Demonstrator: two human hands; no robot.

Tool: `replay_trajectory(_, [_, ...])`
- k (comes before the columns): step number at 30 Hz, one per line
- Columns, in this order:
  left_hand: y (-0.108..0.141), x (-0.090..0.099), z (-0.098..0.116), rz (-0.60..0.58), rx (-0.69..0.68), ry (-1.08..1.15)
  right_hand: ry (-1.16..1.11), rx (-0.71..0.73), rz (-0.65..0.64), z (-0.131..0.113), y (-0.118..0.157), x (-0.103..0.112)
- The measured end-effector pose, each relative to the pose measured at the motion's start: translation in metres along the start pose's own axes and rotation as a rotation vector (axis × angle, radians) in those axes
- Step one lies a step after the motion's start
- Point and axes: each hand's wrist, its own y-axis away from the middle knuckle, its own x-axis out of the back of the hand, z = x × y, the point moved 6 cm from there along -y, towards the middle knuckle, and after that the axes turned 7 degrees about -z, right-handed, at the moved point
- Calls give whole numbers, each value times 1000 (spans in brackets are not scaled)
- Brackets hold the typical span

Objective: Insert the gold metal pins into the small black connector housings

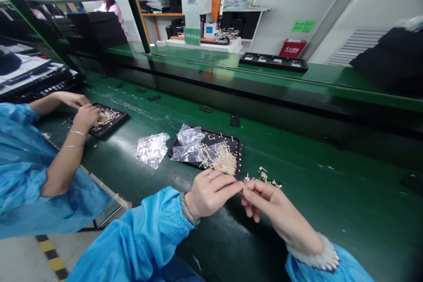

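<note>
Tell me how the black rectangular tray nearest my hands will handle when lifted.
The black rectangular tray looks straight-sided and unbent, so probably stiff. Loose beige strips heaped toward its right end could spill if it tilts.

Our left hand [211,191] and right hand [271,202] meet fingertip-to-fingertip near a black tray [216,137]; we can't tell what's pinched.

Green bench [330,211] with black trays [114,127], plastic bags [152,150], loose beige pieces [264,175].
</note>
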Motion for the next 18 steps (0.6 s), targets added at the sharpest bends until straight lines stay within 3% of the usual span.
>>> replay_trajectory(2, [-1,0,0,2,26,28,-7,-3,19,2,0,1])
replay_trajectory(8, [-5,-9,-12,-45,364,446,242,47,96,-7,0,5])
replay_trajectory(13, [-5,-13,-13,-129,460,561,533,163,199,-18,3,6])
replay_trajectory(18, [-6,-10,-18,-96,534,641,804,334,507,-29,13,8])
